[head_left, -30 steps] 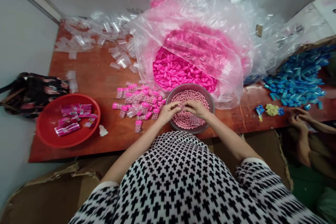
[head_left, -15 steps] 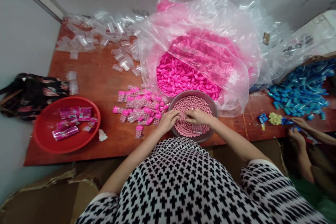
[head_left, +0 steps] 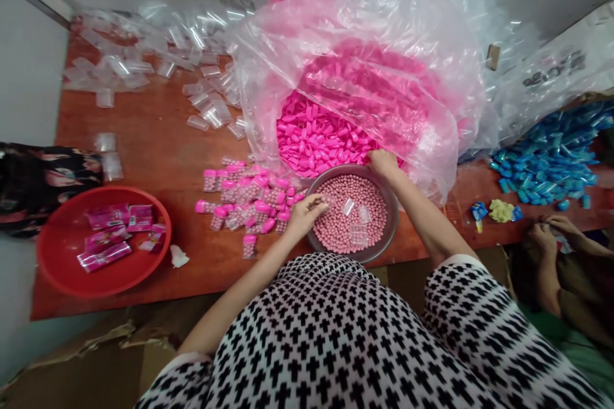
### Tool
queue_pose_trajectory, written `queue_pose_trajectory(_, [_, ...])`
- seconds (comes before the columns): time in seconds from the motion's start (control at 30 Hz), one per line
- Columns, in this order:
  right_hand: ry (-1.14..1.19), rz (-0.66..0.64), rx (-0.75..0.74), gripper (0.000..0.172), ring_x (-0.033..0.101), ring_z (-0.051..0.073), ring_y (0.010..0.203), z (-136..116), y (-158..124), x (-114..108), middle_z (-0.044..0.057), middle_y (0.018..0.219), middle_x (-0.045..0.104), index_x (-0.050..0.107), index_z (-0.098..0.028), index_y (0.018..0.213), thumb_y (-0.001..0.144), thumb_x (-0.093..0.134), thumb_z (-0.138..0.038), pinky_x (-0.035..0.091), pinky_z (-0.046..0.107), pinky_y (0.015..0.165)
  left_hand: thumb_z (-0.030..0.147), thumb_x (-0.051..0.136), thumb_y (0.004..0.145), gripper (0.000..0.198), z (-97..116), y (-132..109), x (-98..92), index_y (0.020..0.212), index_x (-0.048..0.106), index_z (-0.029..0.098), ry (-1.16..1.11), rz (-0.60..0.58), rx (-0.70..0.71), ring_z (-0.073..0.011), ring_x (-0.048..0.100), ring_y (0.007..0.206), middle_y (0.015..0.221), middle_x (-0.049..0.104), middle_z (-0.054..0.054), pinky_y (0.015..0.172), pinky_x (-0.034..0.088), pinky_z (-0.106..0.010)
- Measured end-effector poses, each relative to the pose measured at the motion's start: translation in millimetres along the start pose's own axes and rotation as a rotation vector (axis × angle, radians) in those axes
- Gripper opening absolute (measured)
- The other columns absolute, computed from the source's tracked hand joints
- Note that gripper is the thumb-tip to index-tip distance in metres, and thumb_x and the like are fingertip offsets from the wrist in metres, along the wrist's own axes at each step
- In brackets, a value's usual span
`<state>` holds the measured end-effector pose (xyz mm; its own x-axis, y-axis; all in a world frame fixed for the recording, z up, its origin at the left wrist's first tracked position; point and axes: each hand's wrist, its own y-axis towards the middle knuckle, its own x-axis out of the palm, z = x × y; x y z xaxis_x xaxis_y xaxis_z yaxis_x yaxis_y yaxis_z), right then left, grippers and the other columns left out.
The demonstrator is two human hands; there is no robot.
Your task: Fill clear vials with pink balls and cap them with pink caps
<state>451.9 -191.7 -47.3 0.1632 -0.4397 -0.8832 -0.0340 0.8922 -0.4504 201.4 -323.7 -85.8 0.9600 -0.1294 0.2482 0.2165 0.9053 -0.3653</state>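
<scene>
A grey bowl [head_left: 394, 220] of pink beads [head_left: 336, 230] stands at the table's front edge, with a few clear containers [head_left: 359, 234] lying on the beads. My left hand [head_left: 307, 212] is closed at the bowl's left rim, its fingertips pinched; what they hold is too small to make out. Beyond the bowl's back rim, my right hand [head_left: 384, 163] reaches to the near edge of the pink caps [head_left: 316, 140] in a large clear bag [head_left: 432, 19]. Its fingertips are hidden among the caps. Left of the bowl lies a pile of bead-filled bottles [head_left: 259, 204] with pink caps.
A red basin [head_left: 52, 268] with pink packets [head_left: 103, 257] stands at the left, near a dark floral bag [head_left: 57, 179]. Clear containers [head_left: 119, 70] lie at the back left. At the right are blue pieces [head_left: 551, 166] and another person's hands [head_left: 551, 230].
My right hand has moved from over the beads back to the pink caps, uncovering clear containers in the bowl. My left hand stays by the left rim. The whole view has shifted slightly.
</scene>
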Motion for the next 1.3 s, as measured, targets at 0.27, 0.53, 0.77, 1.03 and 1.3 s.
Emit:
queue_pose_trajectory(0.27, [0.429, 0.331, -0.145, 0.031, 0.061, 0.023, 0.084, -3, -34, 3, 0.012, 0.096, 0.067, 0.061, -0.014, 0.105, 0.083, 0.054, -0.036, 0.045, 0.032, 0.074, 0.043, 0.073, 0.066, 0.04, 18, 0, 16.3, 0.093, 0.061, 0.016, -0.201, -0.02, -0.034, -0.0172, 0.066, 0.084, 0.097, 0.07, -0.006, 0.077, 0.055, -0.033])
queue_pose_trajectory(0.53, [0.603, 0.294, -0.317, 0.028, 0.064, 0.023, 0.082, -82, -116, 10, 0.012, 0.094, 0.069, 0.055, -0.016, 0.113, 0.088, 0.045, -0.025, 0.044, 0.029, 0.072, 0.045, 0.072, 0.067, 0.042, 22, -5, 32.5, 0.094, 0.058, 0.016, -0.288, 0.006, 0.019, -0.0161, 0.065, 0.086, 0.101, 0.068, -0.006, 0.077, 0.054, -0.031])
queue_pose_trajectory(0.77, [1.325, 0.134, -0.389, 0.029, 0.063, 0.018, 0.09, -81, -136, 28, 0.005, 0.098, 0.067, 0.058, -0.019, 0.106, 0.082, 0.057, -0.036, 0.05, 0.033, 0.083, 0.041, 0.072, 0.068, 0.037, 20, -22, 30.1, 0.092, 0.058, 0.015, -0.298, 0.009, 0.101, -0.0138, 0.064, 0.08, 0.09, 0.068, -0.003, 0.079, 0.052, -0.03])
queue_pose_trajectory(1.03, [1.063, 0.365, -0.542, 0.03, 0.057, 0.018, 0.091, -59, -143, -16, 0.005, 0.094, 0.063, 0.066, -0.023, 0.103, 0.077, 0.067, -0.039, 0.046, 0.034, 0.084, 0.038, 0.062, 0.077, 0.034, 22, -35, 27.4, 0.101, 0.065, 0.015, 0.042, 0.008, 0.224, -0.0201, 0.063, 0.096, 0.105, 0.069, -0.007, 0.088, 0.05, -0.034])
queue_pose_trajectory(1.3, [1.005, 0.258, -0.574, 0.028, 0.056, 0.015, 0.071, -73, -149, -19, 0.002, 0.079, 0.062, 0.065, -0.018, 0.088, 0.076, 0.067, -0.043, 0.044, 0.027, 0.066, 0.034, 0.059, 0.081, 0.03, 28, -47, 19.9, 0.104, 0.07, 0.02, 0.296, 0.036, 0.34, -0.0202, 0.066, 0.094, 0.104, 0.071, -0.004, 0.087, 0.051, -0.033])
